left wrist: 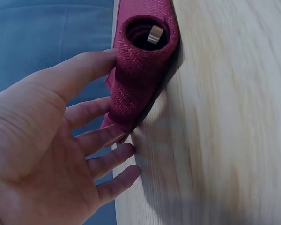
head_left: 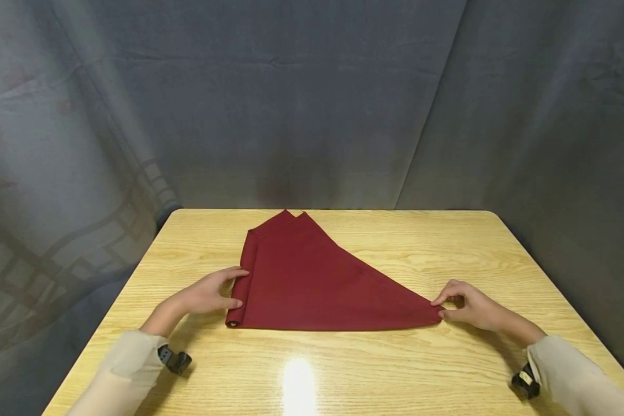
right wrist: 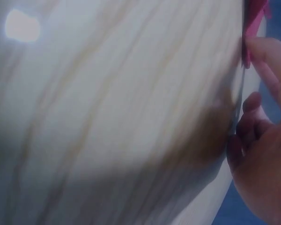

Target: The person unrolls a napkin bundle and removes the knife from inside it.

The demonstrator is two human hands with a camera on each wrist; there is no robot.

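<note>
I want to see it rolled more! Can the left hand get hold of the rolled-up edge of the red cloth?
Probably yes. The left hand already lies against the rolled edge of the red cloth, fingers straight and touching it, with nothing between them. The right hand pinches the far corner.

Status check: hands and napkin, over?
Left hand open against rolled edge of red napkin. Right hand pinches its right corner. Nothing blocking on table.

Dark red napkin (head_left: 317, 283), triangular, left edge rolled.
</note>
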